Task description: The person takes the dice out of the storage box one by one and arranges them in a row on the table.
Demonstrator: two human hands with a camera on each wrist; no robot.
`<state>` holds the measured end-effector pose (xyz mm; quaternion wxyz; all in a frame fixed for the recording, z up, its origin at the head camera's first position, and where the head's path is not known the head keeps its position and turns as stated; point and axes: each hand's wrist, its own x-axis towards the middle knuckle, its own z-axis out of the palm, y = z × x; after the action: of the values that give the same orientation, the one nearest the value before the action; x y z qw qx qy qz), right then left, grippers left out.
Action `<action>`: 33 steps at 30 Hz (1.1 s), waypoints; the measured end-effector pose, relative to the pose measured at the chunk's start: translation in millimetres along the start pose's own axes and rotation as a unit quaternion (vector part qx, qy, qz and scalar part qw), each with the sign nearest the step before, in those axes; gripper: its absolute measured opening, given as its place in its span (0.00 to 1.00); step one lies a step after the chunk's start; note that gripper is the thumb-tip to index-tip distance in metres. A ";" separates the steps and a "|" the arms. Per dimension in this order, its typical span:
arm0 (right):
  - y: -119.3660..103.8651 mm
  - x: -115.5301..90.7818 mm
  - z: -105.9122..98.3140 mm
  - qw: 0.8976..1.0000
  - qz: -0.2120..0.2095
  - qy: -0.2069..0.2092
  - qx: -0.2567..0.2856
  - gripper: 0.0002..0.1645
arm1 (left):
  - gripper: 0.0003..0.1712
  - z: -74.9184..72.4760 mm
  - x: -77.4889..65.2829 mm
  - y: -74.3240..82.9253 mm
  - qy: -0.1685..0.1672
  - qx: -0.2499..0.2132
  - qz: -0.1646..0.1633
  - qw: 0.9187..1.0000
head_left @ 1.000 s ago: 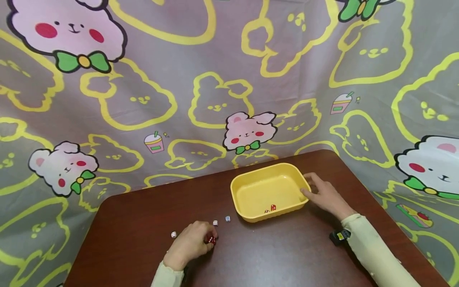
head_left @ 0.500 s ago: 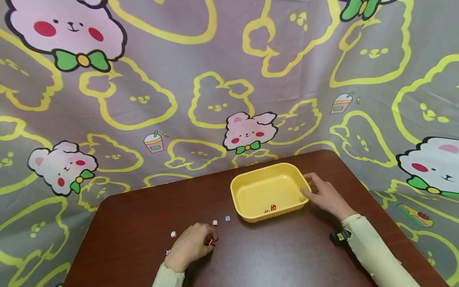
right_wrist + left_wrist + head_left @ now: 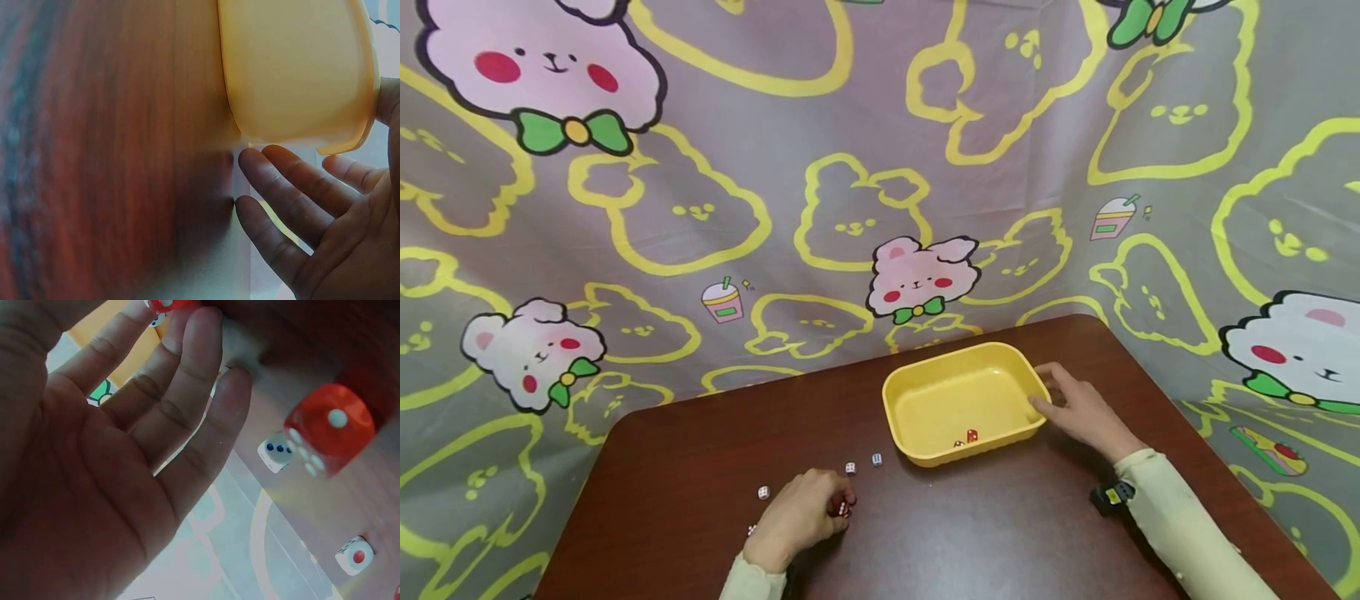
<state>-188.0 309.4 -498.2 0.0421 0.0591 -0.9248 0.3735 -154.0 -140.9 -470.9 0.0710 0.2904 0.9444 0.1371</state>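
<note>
In the head view my left hand (image 3: 801, 512) is low over the table, its thumb and fingers pinching a red die (image 3: 843, 508). The left wrist view shows that red die (image 3: 165, 304) at the fingertips, partly cut off by the frame's top. Another red die (image 3: 331, 428) lies beside the little finger. My right hand (image 3: 1086, 412) holds the right end of a yellow tray (image 3: 917, 457), thumb over the rim and fingers outside; the right wrist view shows the fingers close to the tray's outer wall (image 3: 294, 81). Two red dice (image 3: 972, 435) lie inside the tray near its front wall.
Between left hand and tray lie a white die (image 3: 850, 468) and a blue-marked die (image 3: 876, 459). Left of that hand are another white die (image 3: 763, 492) and a partly hidden one (image 3: 752, 530). A patterned cloth (image 3: 820, 333) hangs behind the brown table (image 3: 700, 450).
</note>
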 end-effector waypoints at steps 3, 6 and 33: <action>-0.1 -0.4 0.5 1.000 0.000 -0.002 0.001 0.30 | 0.13 -1.8 -0.8 1.3 -0.005 -0.002 -0.003 1.000; -0.2 -0.7 1.1 1.000 -0.001 -0.001 0.001 0.29 | 0.13 -3.4 -1.0 1.5 -0.012 -0.008 -0.005 1.000; 2.2 1.7 2.9 1.000 -0.002 0.003 0.009 0.29 | 0.04 -72.5 28.6 2.8 0.057 -0.006 -0.032 0.998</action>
<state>-190.1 308.8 -501.6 0.0449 0.0606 -0.9210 0.3821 -191.5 -138.2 -402.6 0.0232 0.2518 0.9548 0.1563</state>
